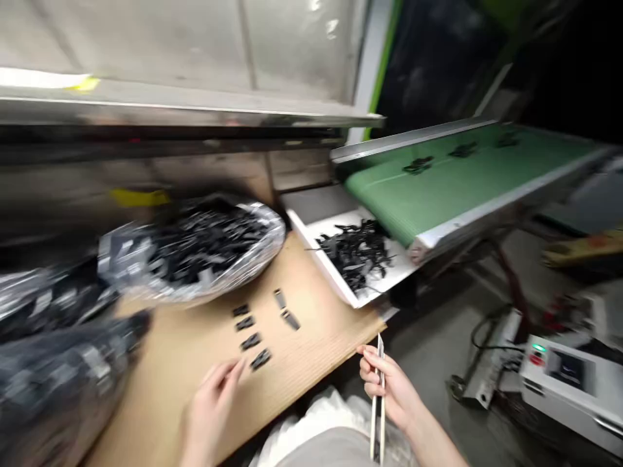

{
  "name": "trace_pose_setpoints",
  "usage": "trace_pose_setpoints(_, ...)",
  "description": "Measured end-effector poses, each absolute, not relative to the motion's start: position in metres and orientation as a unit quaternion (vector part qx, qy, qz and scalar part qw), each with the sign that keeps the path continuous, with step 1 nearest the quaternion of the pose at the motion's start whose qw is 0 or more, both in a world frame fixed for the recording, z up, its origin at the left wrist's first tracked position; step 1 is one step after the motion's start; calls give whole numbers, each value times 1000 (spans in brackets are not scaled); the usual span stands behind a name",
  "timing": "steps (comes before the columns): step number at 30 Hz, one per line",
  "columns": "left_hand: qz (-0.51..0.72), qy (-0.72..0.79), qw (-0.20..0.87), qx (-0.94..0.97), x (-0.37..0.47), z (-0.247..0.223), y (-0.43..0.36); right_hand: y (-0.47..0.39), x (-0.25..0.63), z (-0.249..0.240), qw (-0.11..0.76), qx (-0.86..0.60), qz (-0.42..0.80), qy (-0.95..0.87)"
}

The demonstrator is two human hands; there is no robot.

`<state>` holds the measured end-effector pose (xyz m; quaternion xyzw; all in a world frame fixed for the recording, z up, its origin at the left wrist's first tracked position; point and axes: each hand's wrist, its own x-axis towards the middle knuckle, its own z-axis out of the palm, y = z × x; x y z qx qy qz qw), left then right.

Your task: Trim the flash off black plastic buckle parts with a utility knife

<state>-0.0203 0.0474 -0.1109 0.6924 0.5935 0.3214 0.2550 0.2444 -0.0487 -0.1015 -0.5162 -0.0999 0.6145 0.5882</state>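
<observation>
Four black pieces (251, 341) lie on cardboard (302, 350). At seven o'clock, the blurred left hand (214, 395) is nearly closed, contents unclear; at four, the right hand (387, 386) grips a slim tool (380, 395). Filled bag (243, 272) at eleven, white tray (392, 279) at two.

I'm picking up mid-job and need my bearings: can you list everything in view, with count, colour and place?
Small pieces: four, black, in a row by the left hand
Longer pieces: apparently two, dark, right of that row
Cardboard: one sheet, tan, under the pieces
Open bag: one, clear, full of black parts, back of cardboard
Other bags: count unclear, dark contents, left edge
Tray: one, white, dark parts heaped in it, under belt end
Belt: one, green, right
Clusters: three, dark, on belt
Control box: one, pale, lower right
Slim tool: one, pale, metal tip, in right hand
Left hand: one, bare, over cardboard
Right hand: one, bare, front centre-right
</observation>
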Motion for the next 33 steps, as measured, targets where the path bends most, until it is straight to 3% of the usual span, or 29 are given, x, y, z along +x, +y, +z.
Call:
trace_pose_setpoints(5,249,602,237,721,-22,-132,43,-40,204,-81,510,-477,710,-94)
trace_pose_setpoints(11,270,594,275,706,10,-127,49,-33,203,-62,451,-507,675,-291)
trace_pose_setpoints(17,340,548,390,657,10,-66,25,-34,198,-26,404,-532,400,-628)
trace_pose_setpoints(21,390,519,447,615,14,-25,2,-35,187,-5,405,-487,263,-728)
trace_pose_setpoints(27,462,477,379,645,17,-6,-8,-31,184,-3,383,-489,171,-765)
trace_pose_setpoints(33,463,457,338,680,15,-7,-9,-26,184,-1,367,-477,159,-783)
